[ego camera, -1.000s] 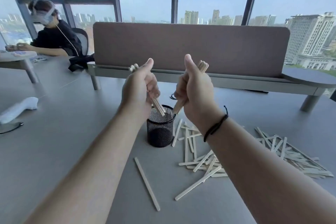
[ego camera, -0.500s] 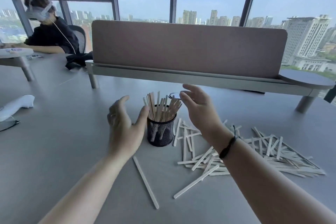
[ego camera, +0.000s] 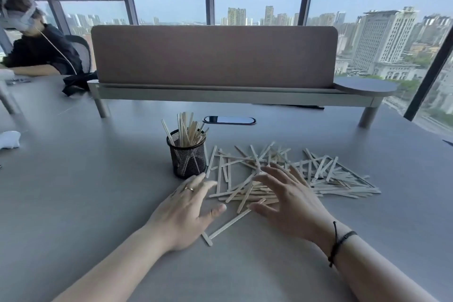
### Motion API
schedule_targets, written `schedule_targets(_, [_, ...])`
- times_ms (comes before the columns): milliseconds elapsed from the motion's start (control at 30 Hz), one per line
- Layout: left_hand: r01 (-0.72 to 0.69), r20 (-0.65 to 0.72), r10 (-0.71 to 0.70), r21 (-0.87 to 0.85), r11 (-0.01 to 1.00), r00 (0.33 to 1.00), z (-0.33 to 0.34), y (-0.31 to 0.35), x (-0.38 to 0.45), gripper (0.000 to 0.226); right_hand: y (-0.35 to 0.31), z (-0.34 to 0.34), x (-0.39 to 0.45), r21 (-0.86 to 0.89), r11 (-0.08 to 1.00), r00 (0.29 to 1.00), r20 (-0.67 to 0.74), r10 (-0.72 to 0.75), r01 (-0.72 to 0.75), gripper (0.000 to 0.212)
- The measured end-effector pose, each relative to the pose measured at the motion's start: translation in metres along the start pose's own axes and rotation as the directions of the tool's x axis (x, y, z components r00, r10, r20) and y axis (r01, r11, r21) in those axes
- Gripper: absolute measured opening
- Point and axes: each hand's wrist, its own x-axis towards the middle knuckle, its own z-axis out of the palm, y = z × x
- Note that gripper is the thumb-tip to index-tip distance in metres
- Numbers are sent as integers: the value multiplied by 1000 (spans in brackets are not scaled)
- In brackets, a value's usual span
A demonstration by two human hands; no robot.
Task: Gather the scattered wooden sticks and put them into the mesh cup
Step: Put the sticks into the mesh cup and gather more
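Reaching in, I have my left hand and right hand spread flat, empty, over the scattered sticks. I'd rake them into one aligned bundle before lifting to the mesh cup; fingertip contact seems likely, though I can't confirm it.

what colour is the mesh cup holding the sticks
Black: the mesh cup is dark wire mesh, with pale wooden sticks standing in it. Head view.

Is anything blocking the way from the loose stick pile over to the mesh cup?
Nothing visible lies between the scattered sticks and the mesh cup, which stands at the pile's left edge. Its opening is partly filled by upright sticks. Left hand and right hand hover open.
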Motion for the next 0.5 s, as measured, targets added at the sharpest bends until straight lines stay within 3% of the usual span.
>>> schedule_targets(200, [6, -52, -9, -47, 999, 999, 17, 46, 23, 91, 11, 3, -9, 16, 998, 996, 66, 63, -64, 93])
schedule_targets(500, [94, -231, -74, 78, 992, 970, 27, 73, 83, 100, 17, 4, -3, 69, 981, 981, -49, 186, -182, 86])
